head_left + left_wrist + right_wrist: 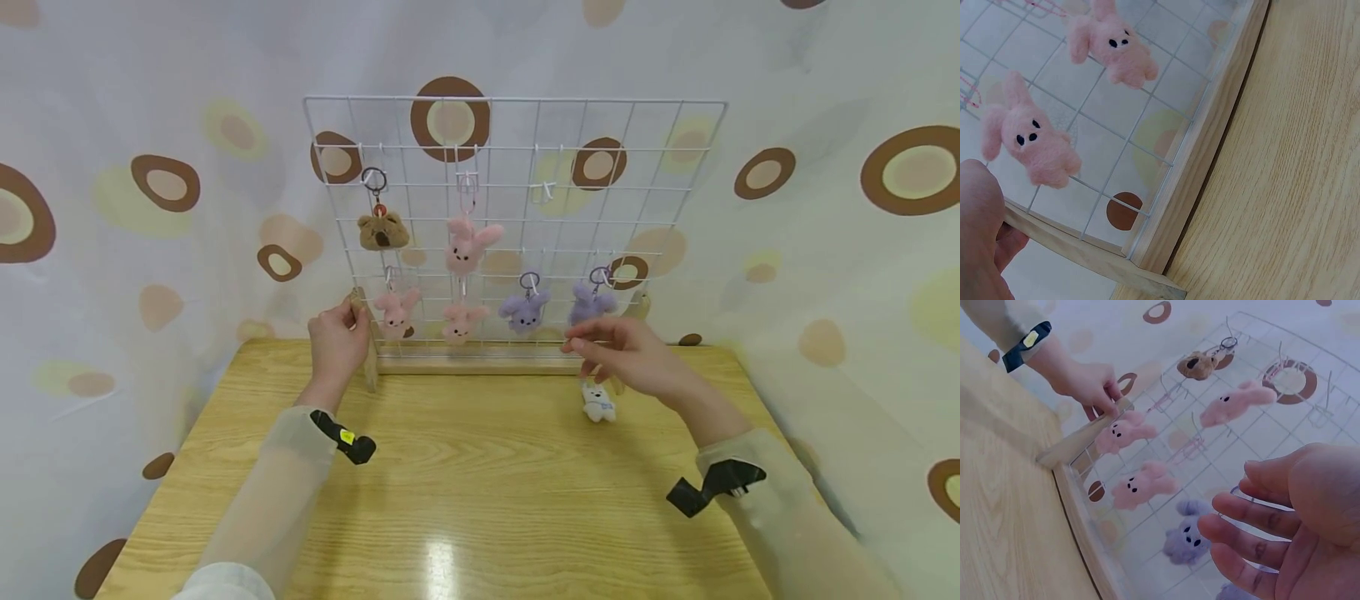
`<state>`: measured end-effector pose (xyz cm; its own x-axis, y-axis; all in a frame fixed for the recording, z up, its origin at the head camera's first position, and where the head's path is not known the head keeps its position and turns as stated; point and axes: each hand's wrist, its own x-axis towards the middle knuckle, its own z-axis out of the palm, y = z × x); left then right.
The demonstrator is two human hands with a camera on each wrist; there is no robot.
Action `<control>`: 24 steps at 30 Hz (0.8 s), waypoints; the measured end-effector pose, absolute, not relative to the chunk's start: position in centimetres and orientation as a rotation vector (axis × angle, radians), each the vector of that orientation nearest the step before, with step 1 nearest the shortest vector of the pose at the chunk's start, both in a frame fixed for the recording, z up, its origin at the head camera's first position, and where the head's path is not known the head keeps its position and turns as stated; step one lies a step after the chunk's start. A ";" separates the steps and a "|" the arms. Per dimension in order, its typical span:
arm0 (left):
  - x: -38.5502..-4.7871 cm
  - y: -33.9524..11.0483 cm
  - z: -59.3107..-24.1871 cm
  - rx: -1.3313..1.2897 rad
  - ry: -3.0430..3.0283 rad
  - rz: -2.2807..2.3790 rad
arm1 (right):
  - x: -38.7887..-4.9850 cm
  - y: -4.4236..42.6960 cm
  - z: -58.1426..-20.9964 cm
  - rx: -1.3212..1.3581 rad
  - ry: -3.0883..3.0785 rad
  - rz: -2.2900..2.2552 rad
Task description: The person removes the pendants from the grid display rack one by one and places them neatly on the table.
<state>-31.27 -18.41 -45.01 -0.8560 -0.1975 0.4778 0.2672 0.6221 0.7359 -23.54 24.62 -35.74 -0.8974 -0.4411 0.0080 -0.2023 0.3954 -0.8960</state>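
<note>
Wooden post [1094, 256] pinched by your left hand [339, 337], fingers of your right hand [636, 353] parted near a purple plush [591, 302], hanging seems underway; the white plush [598, 406] below them likely needs pinching next.

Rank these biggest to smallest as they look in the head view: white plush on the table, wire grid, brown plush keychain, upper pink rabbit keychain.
1. Wire grid, by far.
2. Upper pink rabbit keychain and brown plush keychain: too close in size to rank.
3. White plush, smallest.
</note>
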 end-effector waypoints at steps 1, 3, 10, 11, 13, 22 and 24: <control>-31.3 -18.4 -45.0 -0.055 -2.320 -1.174 | -23.6 24.5 -35.5 -0.576 2.423 -1.499; -31.3 -18.5 -45.1 -0.056 -2.321 -1.173 | -23.7 24.4 -34.9 -0.594 2.426 -1.488; -31.6 -18.6 -45.4 -0.056 -2.323 -1.158 | -24.2 23.8 -33.1 -0.668 2.411 -1.485; -31.6 -18.6 -45.4 -0.056 -2.322 -1.159 | -24.3 23.7 -32.9 -0.682 2.408 -1.488; -31.6 -18.6 -45.4 -0.054 -2.321 -1.159 | -24.5 23.5 -32.5 -0.698 2.407 -1.488; -31.6 -18.6 -45.4 -0.053 -2.314 -1.152 | -25.6 22.1 -30.3 -0.726 2.426 -1.470; -31.6 -18.7 -45.4 -0.057 -2.311 -1.159 | -25.8 21.6 -29.7 -0.722 2.436 -1.468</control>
